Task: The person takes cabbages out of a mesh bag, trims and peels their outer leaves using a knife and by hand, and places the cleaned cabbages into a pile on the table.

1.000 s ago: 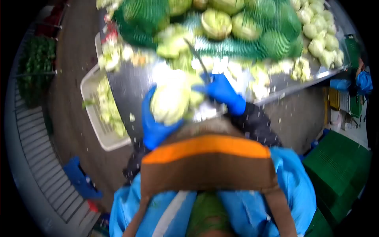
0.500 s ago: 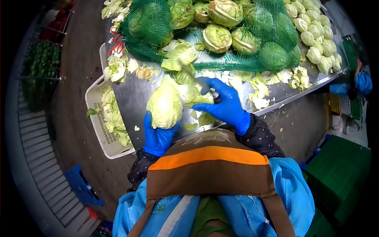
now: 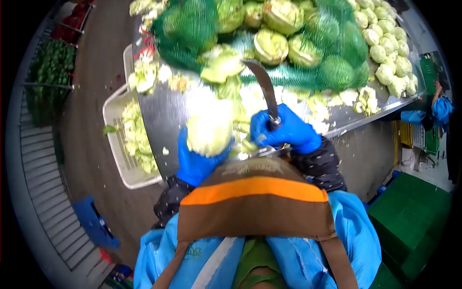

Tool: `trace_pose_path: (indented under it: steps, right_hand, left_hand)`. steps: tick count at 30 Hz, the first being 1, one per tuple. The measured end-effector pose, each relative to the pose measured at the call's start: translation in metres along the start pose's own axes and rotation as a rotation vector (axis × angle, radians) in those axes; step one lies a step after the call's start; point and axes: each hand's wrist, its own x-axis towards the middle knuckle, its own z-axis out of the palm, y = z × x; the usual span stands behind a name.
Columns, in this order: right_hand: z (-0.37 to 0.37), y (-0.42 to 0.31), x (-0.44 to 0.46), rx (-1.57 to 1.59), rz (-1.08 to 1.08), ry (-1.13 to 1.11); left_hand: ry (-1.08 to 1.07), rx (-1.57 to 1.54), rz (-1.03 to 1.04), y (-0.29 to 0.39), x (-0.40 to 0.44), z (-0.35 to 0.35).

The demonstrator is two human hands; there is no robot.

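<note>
My left hand (image 3: 196, 161), in a blue glove, is wrapped round the lower side of a pale green cabbage (image 3: 209, 132) above the metal table's near edge. To its right, my right hand (image 3: 285, 129), also gloved in blue, grips a knife (image 3: 263, 84) by its handle. The curved dark blade points up and to the left, apart from the cabbage. Loose leaves (image 3: 221, 65) lie beyond the cabbage, below the green net bag (image 3: 337, 72), which holds more cabbages.
A white basket (image 3: 115, 144) with leaves stands left of the metal table (image 3: 161, 120). Trimmed cabbages (image 3: 385, 43) are piled at the far right. Green crates (image 3: 409, 207) stand at the lower right. A person in blue (image 3: 442, 108) is at the right edge.
My right hand has closed round the knife handle, and the blade now stands clear in view. The cabbage in my left hand has tilted and shifted slightly to the right.
</note>
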Motion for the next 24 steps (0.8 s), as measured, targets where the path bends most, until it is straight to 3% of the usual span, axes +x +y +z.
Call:
trace_pose_path:
  steps: [1,4,6,7,9,10,14,15,18,20,22,24]
  right_hand:
    - [0.002,-0.003,-0.013,-0.037,0.037,-0.146]
    - [-0.015,-0.023,-0.028,-0.378,0.017,-0.287]
    - [-0.028,-0.002,-0.019,-0.264,0.088,0.057]
    - [-0.035,0.008,-0.013,-0.193,0.105,0.23]
    - [-0.016,0.033,0.009,0.045,-0.075,0.272]
    - [-0.008,0.046,0.016,0.094,-0.023,0.283]
    - [0.005,0.052,0.015,0.354,0.032,0.267]
    - [0.002,0.058,0.016,0.397,0.061,0.308]
    - [-0.005,0.069,0.016,0.474,0.168,0.393]
    - [-0.007,0.073,0.014,0.443,0.25,0.381]
    - [-0.009,0.099,0.021,0.316,0.176,0.539]
    - [-0.01,0.123,0.026,0.137,0.038,0.661]
  left_hand:
    - [0.096,-0.432,-0.105,0.0,0.0,0.002]
    - [0.125,-0.187,0.081,-0.002,0.008,0.012]
    - [0.038,0.792,0.246,-0.008,0.011,0.006]
    - [0.022,0.771,0.191,-0.008,0.012,0.008]
    - [-0.019,0.72,0.067,-0.011,0.016,0.018]
    - [-0.036,0.694,0.011,-0.011,0.018,0.022]
    - [-0.042,0.051,-0.575,0.014,0.012,0.011]
    - [0.071,0.492,-0.314,0.011,0.008,0.022]
    - [0.049,1.371,0.486,0.004,0.016,0.016]
    - [-0.076,1.661,0.389,0.008,0.026,0.018]
    - [0.005,1.54,0.392,-0.013,0.034,-0.003]
    - [0.217,1.306,0.243,-0.036,0.044,-0.012]
